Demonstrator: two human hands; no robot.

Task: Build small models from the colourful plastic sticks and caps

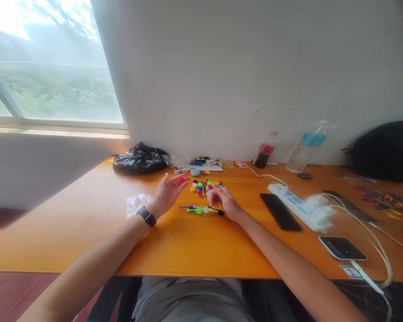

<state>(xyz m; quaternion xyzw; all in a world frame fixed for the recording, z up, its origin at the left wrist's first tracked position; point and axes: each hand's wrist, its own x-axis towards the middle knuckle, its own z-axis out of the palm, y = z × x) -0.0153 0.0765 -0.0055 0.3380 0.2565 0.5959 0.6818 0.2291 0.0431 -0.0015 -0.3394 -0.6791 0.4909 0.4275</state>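
My left hand (168, 191), with a dark watch on its wrist, is raised over the table with its palm partly turned up. A small red piece (182, 179) lies against its fingers, held there. My right hand (222, 200) is closed, fingertips curled together; whatever they may pinch is hidden. Just behind it sits a pile of small colourful plastic pieces (200, 187), round ones and sticks. Below and between the hands rests a row of joined-looking sticks and green and black round pieces (199, 209). A crumpled clear plastic bag (137, 203) lies beside my left hand.
A black plastic bag (139, 158) stands at the back left by the wall. To the right are a black phone (280, 211), a white power strip (293, 203) with cables, and another phone (342, 248). Bottles (263, 156) and a black bag (384, 152) stand behind.
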